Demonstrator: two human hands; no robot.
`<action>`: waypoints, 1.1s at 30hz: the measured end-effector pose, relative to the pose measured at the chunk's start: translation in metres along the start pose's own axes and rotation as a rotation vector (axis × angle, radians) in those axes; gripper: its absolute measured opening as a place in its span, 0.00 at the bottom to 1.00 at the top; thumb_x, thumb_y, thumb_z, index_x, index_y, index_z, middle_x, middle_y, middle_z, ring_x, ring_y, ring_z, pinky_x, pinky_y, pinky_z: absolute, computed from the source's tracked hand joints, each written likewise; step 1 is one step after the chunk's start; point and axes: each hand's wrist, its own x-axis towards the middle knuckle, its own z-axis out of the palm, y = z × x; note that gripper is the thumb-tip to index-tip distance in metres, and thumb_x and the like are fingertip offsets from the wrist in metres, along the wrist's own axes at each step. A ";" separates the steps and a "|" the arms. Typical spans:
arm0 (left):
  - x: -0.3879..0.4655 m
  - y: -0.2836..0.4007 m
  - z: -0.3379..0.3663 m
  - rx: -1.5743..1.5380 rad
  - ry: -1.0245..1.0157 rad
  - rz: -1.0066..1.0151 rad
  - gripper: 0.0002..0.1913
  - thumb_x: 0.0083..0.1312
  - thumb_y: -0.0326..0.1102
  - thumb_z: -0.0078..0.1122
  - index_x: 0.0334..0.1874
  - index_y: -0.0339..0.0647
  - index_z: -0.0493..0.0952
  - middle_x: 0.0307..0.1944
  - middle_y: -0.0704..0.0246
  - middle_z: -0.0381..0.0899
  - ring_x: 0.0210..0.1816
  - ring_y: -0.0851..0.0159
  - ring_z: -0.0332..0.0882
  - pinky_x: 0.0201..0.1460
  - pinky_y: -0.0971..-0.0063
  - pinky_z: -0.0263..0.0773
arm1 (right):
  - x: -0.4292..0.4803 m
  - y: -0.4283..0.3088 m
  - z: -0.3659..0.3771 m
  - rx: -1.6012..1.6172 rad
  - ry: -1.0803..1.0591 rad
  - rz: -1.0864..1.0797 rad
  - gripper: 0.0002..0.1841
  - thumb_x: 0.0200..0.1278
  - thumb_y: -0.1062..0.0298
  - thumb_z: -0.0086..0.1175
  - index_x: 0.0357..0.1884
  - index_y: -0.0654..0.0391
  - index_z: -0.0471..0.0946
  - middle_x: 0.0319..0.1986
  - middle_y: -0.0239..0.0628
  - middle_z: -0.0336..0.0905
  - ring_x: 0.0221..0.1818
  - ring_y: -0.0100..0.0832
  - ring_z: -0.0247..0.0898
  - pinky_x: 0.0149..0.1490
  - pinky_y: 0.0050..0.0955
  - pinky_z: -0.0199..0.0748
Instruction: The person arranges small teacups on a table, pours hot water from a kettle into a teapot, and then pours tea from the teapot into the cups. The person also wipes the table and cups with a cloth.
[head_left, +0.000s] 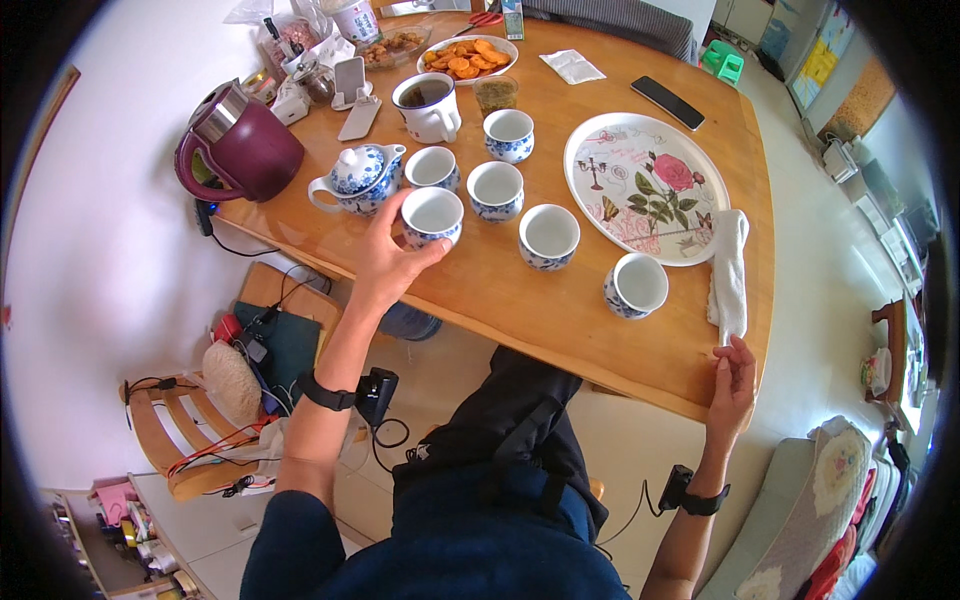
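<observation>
My left hand (401, 251) grips a blue-and-white porcelain teacup (433, 213) by its sides, near the table's front edge. Just behind that cup are a matching teapot (360, 180) with its lid on and another cup (432, 168). Several more cups stand to the right, among them one (549, 237) at the middle and one (636, 286) farthest right. A round white tray (577, 187) with a rose print lies beyond them. My right hand (735, 375) rests at the table's right front edge, by the near end of a folded white cloth (729, 274); whether its fingertips touch the cloth I cannot tell.
A maroon kettle (259, 150) stands at the left edge. Behind the cups are a white mug (427, 112) of dark liquid, a glass (496, 95), a phone stand (351, 86) and a plate of orange slices (466, 60). A smartphone (667, 103) and a white packet (572, 67) lie farther back.
</observation>
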 end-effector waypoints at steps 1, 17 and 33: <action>0.002 0.000 -0.001 -0.005 -0.006 -0.026 0.35 0.53 0.32 0.74 0.63 0.36 0.68 0.54 0.66 0.76 0.55 0.67 0.75 0.55 0.73 0.74 | 0.000 -0.001 0.000 -0.012 0.008 0.002 0.16 0.72 0.77 0.46 0.59 0.59 0.73 0.39 0.31 0.77 0.44 0.21 0.72 0.52 0.22 0.70; 0.042 0.036 -0.008 0.549 -0.063 0.331 0.37 0.50 0.28 0.72 0.65 0.38 0.68 0.60 0.57 0.70 0.61 0.53 0.69 0.64 0.64 0.66 | -0.001 -0.004 -0.001 0.026 0.002 -0.027 0.15 0.72 0.77 0.46 0.58 0.60 0.73 0.39 0.31 0.78 0.41 0.21 0.70 0.50 0.21 0.70; 0.079 0.049 0.027 1.271 -0.212 1.018 0.31 0.51 0.22 0.65 0.61 0.41 0.70 0.59 0.64 0.68 0.64 0.55 0.64 0.64 0.60 0.64 | -0.002 -0.004 -0.001 0.095 0.004 -0.007 0.15 0.71 0.80 0.46 0.57 0.63 0.74 0.38 0.32 0.78 0.40 0.21 0.71 0.49 0.20 0.71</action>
